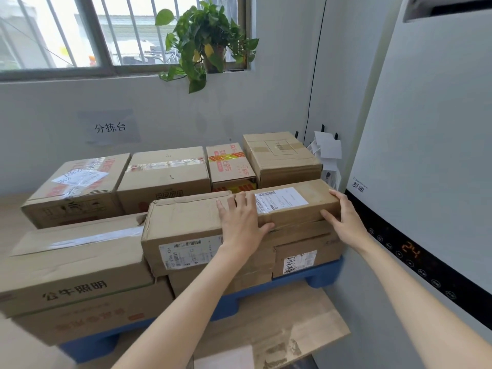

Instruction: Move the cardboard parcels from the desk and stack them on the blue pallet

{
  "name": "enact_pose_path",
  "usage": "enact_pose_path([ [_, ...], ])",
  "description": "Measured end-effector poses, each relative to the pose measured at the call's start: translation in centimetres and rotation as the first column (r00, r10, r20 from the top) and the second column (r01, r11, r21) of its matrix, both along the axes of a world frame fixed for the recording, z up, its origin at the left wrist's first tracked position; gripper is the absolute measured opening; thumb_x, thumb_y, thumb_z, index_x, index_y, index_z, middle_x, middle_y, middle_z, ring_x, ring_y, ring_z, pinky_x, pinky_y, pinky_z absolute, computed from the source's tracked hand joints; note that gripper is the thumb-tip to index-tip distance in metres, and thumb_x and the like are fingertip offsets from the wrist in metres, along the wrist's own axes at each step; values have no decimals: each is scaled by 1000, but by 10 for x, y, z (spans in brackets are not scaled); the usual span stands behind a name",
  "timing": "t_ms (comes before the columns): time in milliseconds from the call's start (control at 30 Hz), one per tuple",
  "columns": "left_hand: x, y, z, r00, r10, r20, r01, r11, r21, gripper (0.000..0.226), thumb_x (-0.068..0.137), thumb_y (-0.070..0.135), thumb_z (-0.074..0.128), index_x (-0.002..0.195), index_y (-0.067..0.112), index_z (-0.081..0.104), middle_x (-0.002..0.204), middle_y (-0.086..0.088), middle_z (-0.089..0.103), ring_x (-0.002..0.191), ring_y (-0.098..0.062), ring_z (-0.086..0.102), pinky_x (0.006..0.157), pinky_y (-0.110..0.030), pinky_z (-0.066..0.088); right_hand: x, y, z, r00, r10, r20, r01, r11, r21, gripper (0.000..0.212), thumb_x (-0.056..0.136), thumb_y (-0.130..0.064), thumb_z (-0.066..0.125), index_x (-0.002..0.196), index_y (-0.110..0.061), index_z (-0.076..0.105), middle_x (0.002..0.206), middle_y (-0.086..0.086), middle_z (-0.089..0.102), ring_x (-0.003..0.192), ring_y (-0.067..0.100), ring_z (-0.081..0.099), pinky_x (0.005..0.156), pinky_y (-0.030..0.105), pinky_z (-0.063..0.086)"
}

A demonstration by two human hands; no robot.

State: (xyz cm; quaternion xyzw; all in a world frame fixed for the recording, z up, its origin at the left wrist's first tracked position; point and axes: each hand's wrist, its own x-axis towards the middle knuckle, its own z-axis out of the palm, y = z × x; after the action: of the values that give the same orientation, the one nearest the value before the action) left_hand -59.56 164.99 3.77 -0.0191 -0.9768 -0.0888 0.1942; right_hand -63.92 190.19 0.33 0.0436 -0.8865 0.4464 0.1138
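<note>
A long flat cardboard parcel with a white label lies on top of the front right stack on the blue pallet. My left hand clasps its left end, fingers spread over the top, thumb on the front face. My right hand grips its right end, thumb in front, fingers round the far corner. To its left sits a larger labelled parcel, and further left a wide box with black print. Several more parcels fill the back row.
A tall white air-conditioner cabinet with a dark control strip stands close on the right. A potted plant sits on the window sill above. A paper sign is taped to the wall. Cardboard sheet lies on the floor before the pallet.
</note>
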Motion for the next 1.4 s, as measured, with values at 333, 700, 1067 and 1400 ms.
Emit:
enact_pose_path([
  [333,-9,4,2,999,28,26,-30,995,94,82,77,62,62,138,17,31,141,-4,39,138,-30,24,115,-62,1,-5,2,-3,999,20,36,-20,1000,8,63,94,-29,59,148,-27,26,148,8,29,134,23,33,108,38,30],
  [700,-8,4,4,999,0,44,0,1000,-8,83,75,68,60,138,22,32,141,-5,36,133,-30,27,114,-63,7,-8,7,-11,1000,7,0,-7,998,-59,73,88,-32,67,147,-39,25,145,6,33,133,22,35,110,46,35],
  [1067,-10,-7,12,1000,-4,-25,8,992,129,55,90,64,40,124,22,52,132,0,50,127,-24,37,111,-46,26,-18,2,-16,999,-51,-21,47,988,-145,66,90,-58,37,148,-29,27,152,3,33,139,22,32,112,41,27],
  [1400,7,-26,12,973,-198,-122,206,977,59,41,93,43,50,128,21,50,131,2,53,122,-20,43,107,-38,30,-15,-6,-33,975,-216,44,217,904,-368,52,103,-45,21,144,-16,35,143,6,45,133,24,40,97,25,27],
])
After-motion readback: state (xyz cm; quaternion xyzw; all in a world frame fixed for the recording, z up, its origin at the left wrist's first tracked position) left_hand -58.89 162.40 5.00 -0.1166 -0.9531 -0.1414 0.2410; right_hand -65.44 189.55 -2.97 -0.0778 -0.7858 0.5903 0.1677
